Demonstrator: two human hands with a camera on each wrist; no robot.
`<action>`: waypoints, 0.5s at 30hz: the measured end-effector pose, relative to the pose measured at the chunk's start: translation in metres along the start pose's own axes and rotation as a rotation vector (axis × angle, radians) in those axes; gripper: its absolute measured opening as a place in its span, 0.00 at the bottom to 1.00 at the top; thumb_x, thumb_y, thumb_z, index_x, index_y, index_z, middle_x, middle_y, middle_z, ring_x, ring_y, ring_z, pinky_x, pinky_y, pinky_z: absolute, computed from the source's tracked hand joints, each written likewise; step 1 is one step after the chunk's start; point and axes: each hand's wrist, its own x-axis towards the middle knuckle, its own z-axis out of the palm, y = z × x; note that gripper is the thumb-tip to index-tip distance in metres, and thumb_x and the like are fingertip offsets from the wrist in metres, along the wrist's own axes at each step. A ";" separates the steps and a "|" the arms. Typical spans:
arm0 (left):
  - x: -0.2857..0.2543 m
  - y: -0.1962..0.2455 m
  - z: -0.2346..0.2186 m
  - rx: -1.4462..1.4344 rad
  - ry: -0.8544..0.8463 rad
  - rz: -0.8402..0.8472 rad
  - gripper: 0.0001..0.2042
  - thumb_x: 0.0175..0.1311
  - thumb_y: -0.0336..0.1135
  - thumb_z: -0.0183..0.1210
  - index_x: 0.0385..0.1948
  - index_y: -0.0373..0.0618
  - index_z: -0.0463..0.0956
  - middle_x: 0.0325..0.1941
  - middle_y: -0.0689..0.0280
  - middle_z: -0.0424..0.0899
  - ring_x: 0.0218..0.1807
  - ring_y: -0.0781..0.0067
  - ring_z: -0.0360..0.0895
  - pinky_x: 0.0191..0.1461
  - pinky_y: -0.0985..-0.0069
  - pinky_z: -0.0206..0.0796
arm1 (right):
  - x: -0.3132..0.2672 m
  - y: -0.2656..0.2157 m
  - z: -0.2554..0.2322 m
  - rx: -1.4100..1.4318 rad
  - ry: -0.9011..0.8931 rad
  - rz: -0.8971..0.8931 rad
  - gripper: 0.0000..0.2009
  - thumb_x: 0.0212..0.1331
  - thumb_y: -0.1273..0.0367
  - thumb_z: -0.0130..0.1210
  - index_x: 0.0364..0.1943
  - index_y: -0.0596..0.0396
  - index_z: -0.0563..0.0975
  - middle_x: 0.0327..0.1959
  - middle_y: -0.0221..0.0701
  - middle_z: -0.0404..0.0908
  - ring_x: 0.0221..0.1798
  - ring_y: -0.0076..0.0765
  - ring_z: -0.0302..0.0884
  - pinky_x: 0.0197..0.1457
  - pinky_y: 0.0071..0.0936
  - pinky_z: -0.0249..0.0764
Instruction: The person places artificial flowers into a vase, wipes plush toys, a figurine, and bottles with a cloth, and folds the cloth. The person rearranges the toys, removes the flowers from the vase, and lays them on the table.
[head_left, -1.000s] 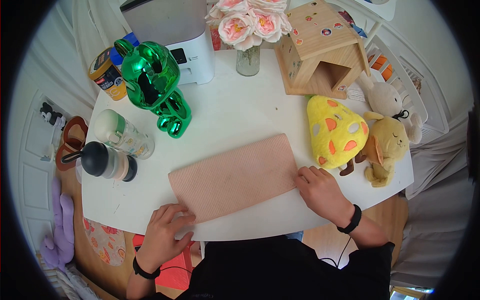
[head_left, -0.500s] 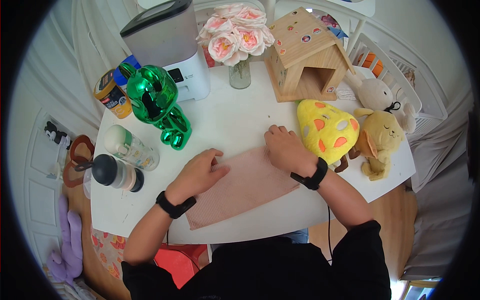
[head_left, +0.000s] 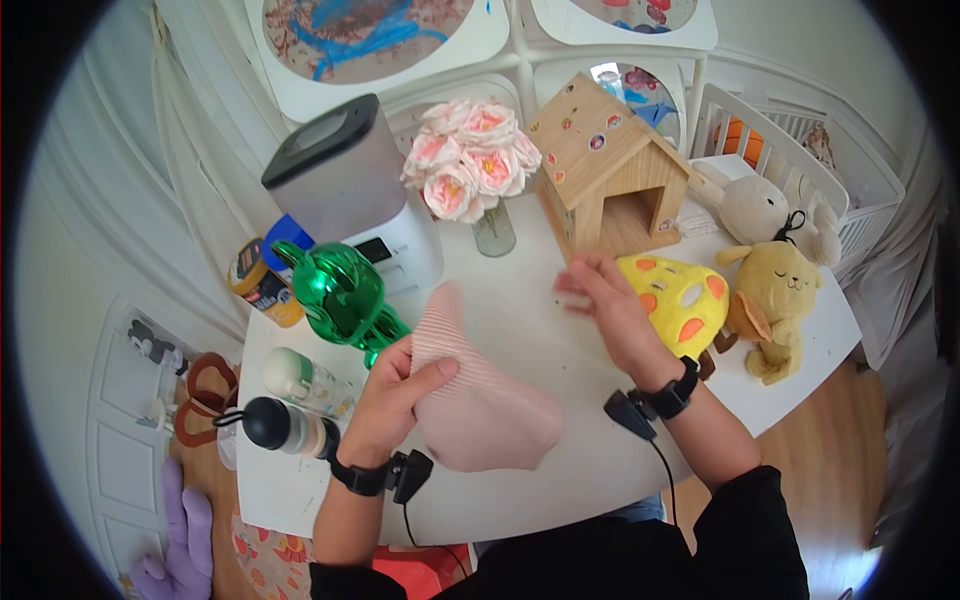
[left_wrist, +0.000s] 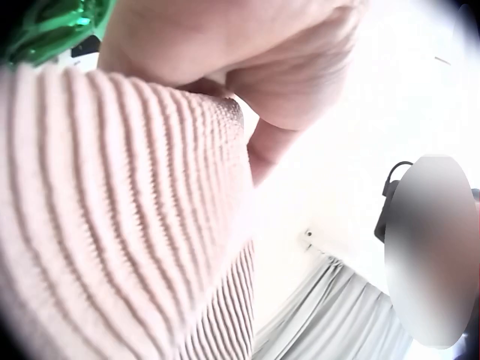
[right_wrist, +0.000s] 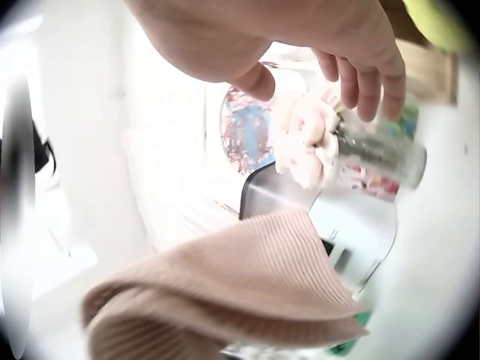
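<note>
A pink ribbed cloth [head_left: 490, 410] hangs bunched above the white round table [head_left: 580, 470], lifted off its top. My left hand [head_left: 425, 368] grips the cloth's upper edge, thumb across the front and fingers behind it. In the left wrist view the ribbed cloth [left_wrist: 112, 225] fills the left side under my curled fingers [left_wrist: 247, 67]. My right hand [head_left: 585, 285] hovers open and blurred over the table, apart from the cloth and beside a yellow spotted plush [head_left: 685, 300]. From the right wrist view its relaxed fingers [right_wrist: 360, 75] hold nothing, with the cloth [right_wrist: 240, 292] below them.
A shiny green bear figure [head_left: 345, 295], a white appliance [head_left: 350, 190], a vase of pink roses [head_left: 470, 170] and a wooden toy house [head_left: 610, 170] stand at the back. Two bottles [head_left: 300, 385] lie at the left edge. Plush toys [head_left: 785, 290] crowd the right edge.
The cloth lay flat under both hands; now my left hand has lifted it bunched off the table. My right hand has let go and moved up and away. The head view has tilted upward.
</note>
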 end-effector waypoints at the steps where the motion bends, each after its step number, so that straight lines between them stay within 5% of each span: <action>1: 0.001 0.001 0.000 -0.117 0.064 0.095 0.14 0.69 0.31 0.61 0.52 0.37 0.77 0.48 0.65 0.86 0.47 0.79 0.82 0.56 0.77 0.72 | -0.002 -0.001 -0.002 0.012 -0.007 -0.019 0.20 0.72 0.57 0.53 0.57 0.55 0.69 0.43 0.30 0.79 0.48 0.32 0.78 0.56 0.30 0.71; 3: 0.008 0.004 0.004 -0.134 0.105 0.149 0.12 0.69 0.30 0.61 0.51 0.37 0.77 0.49 0.63 0.86 0.48 0.77 0.82 0.56 0.76 0.72 | -0.006 -0.005 -0.004 0.449 -0.545 0.534 0.23 0.74 0.54 0.50 0.63 0.53 0.67 0.51 0.34 0.81 0.55 0.30 0.78 0.60 0.31 0.70; 7: 0.023 0.017 0.014 -0.093 0.210 0.308 0.15 0.67 0.29 0.63 0.53 0.35 0.76 0.51 0.62 0.85 0.51 0.75 0.81 0.58 0.75 0.71 | -0.022 -0.040 0.021 0.335 -0.467 0.359 0.26 0.75 0.51 0.47 0.66 0.54 0.65 0.51 0.36 0.82 0.52 0.30 0.80 0.58 0.30 0.71; 9: 0.028 0.024 0.019 -0.063 0.194 0.369 0.16 0.66 0.28 0.63 0.54 0.34 0.76 0.52 0.61 0.85 0.51 0.75 0.81 0.58 0.74 0.71 | -0.021 -0.050 0.024 -0.054 -0.372 -0.053 0.30 0.73 0.49 0.50 0.68 0.56 0.64 0.38 0.34 0.82 0.42 0.27 0.78 0.52 0.28 0.71; 12: 0.030 0.031 0.016 -0.060 0.214 0.427 0.19 0.64 0.27 0.65 0.56 0.33 0.75 0.53 0.61 0.84 0.53 0.73 0.81 0.61 0.72 0.70 | -0.012 -0.058 0.021 -0.259 -0.273 -0.085 0.29 0.73 0.50 0.52 0.66 0.56 0.66 0.34 0.31 0.82 0.38 0.23 0.76 0.46 0.24 0.71; 15: 0.030 0.031 0.015 -0.015 0.210 0.425 0.19 0.64 0.27 0.65 0.56 0.34 0.75 0.53 0.61 0.85 0.53 0.73 0.81 0.61 0.73 0.70 | -0.005 -0.064 0.014 -0.118 -0.367 0.026 0.29 0.72 0.52 0.55 0.66 0.57 0.67 0.32 0.30 0.82 0.35 0.23 0.76 0.42 0.23 0.71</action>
